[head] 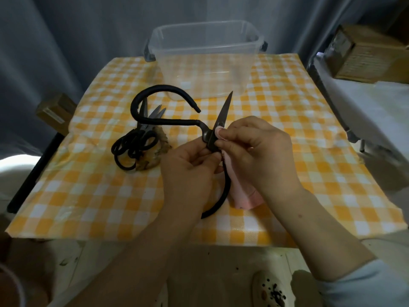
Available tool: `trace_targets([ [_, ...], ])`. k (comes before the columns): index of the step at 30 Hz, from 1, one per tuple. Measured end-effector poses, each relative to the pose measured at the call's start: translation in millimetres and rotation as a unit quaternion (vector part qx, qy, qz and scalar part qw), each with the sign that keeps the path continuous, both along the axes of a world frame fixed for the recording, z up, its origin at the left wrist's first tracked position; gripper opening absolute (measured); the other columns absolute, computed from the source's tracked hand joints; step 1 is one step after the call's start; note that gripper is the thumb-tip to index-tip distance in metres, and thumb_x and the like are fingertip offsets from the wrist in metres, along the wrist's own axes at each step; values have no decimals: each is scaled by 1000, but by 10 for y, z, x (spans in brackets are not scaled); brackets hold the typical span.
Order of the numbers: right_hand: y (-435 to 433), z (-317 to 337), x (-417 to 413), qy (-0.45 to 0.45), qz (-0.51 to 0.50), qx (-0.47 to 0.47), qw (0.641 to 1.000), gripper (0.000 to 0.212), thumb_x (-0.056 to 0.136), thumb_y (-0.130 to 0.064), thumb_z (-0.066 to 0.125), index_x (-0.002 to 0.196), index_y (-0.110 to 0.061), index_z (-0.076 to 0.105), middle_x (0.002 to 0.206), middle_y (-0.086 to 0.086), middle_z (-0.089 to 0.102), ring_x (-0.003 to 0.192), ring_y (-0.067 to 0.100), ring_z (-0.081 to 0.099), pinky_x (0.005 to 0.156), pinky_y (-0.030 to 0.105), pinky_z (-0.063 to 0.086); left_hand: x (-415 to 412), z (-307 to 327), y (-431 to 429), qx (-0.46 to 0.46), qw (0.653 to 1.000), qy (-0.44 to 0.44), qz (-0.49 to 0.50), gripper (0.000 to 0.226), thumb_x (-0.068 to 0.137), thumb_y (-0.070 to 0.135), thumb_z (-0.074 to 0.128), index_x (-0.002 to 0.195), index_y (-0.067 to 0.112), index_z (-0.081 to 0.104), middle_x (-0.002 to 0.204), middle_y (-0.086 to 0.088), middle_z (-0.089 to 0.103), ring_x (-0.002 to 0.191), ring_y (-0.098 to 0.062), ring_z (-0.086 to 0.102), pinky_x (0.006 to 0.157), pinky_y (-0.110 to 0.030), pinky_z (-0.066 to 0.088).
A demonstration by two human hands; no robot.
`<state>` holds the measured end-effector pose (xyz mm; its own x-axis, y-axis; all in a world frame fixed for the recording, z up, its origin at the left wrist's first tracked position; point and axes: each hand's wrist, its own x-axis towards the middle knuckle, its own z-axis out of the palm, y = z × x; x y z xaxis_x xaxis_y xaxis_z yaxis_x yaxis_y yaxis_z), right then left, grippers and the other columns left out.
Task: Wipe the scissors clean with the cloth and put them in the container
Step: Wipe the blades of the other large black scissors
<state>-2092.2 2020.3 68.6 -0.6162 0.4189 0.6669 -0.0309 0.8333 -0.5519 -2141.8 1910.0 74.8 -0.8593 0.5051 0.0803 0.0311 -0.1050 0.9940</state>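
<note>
- Scissors: large and black with wide looped handles. The blades are closed and the tip points away toward the container. The left hand grips them near the pivot.
- Cloth: pink. The right hand pinches it against the blade base, and the rest hangs below that hand.
- Container: a clear tub with dark side clips, lidless and upright, well beyond the scissors.
- Spare scissors: smaller black pairs heaped to the left.

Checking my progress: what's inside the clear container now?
No scissors show inside the clear container; only the checked tablecloth shows through its walls. The handle of the held scissors hides a sliver of its near bottom edge.
</note>
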Motion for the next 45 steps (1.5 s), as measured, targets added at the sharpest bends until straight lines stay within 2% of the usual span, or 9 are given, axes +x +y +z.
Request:
trace_targets([
  [5, -6, 34, -6, -35, -21, -10, 999, 16, 77, -21, 68, 70, -6, 69, 73, 6, 65, 68, 22, 62, 58, 36, 51, 1, -29, 7, -1, 1000, -14, 3, 34, 83, -11, 60, 94, 20, 71, 79, 1, 74, 75, -9, 70, 65, -17, 54],
  [11, 147, 172, 104, -114, -77, -33, 990, 12, 82, -28, 70, 79, -17, 70, 82, -8, 60, 76, 12, 50, 65, 30, 41, -5, -25, 24, 1, 999, -38, -16, 26, 81, -8, 64, 89, 15, 73, 73, 1, 73, 73, -10, 69, 66, -19, 55],
  [16, 81, 184, 112, -32, -93, 7, 995, 7, 86, -20, 67, 88, -15, 71, 96, -6, 53, 70, 2, 51, 61, 8, 43, -34, -27, 54, 12, 998, -68, 5, 22, 80, -9, 65, 89, 10, 73, 73, -4, 71, 71, -11, 68, 63, -16, 53],
  [19, -1, 76, 64, -38, -4, -8, 999, 12, 82, -21, 65, 83, -13, 75, 92, -3, 65, 78, 7, 58, 64, 18, 48, -25, -28, 43, 8, 998, -63, -3, 24, 81, -7, 64, 93, 12, 73, 76, -4, 73, 77, -14, 70, 68, -21, 55],
  [24, 30, 75, 48, -28, 19, -71, 997, 19, 79, -13, 66, 62, -15, 72, 72, -23, 61, 89, -13, 50, 84, 19, 39, -35, -34, 24, -10, 999, -36, 4, 25, 83, -5, 64, 96, 14, 73, 82, -5, 74, 80, -16, 71, 70, -23, 56],
  [29, 74, 72, 31, -33, 56, -130, 989, 6, 74, -21, 73, 77, -26, 74, 80, -21, 62, 94, 14, 61, 81, 42, 51, -6, -45, 37, -13, 1000, -19, 2, 28, 82, -8, 63, 94, 16, 73, 78, -1, 74, 76, -12, 69, 71, -23, 56],
  [35, 120, 75, 57, -70, 95, -131, 984, 11, 80, -10, 71, 87, -17, 76, 90, -10, 64, 90, -1, 57, 74, 9, 44, -25, -43, 19, 0, 1000, -28, 0, 29, 83, -7, 63, 96, 17, 72, 85, -2, 75, 82, -12, 70, 73, -23, 56],
  [42, 147, -9, 22, -13, 64, -29, 997, 13, 76, -19, 74, 88, -18, 76, 86, -11, 61, 87, 9, 55, 76, 16, 45, 17, -54, 22, -17, 1000, -5, -6, 31, 83, -7, 63, 95, 20, 72, 81, 1, 74, 74, -9, 69, 73, -23, 56],
  [45, 122, -14, 25, -10, 71, -81, 994, 12, 76, -19, 75, 85, -26, 73, 84, -11, 61, 86, 10, 57, 74, 15, 43, 45, -63, 14, -31, 999, 20, -7, 33, 84, -6, 62, 91, 25, 71, 75, 2, 73, 68, -7, 67, 69, -21, 55],
])
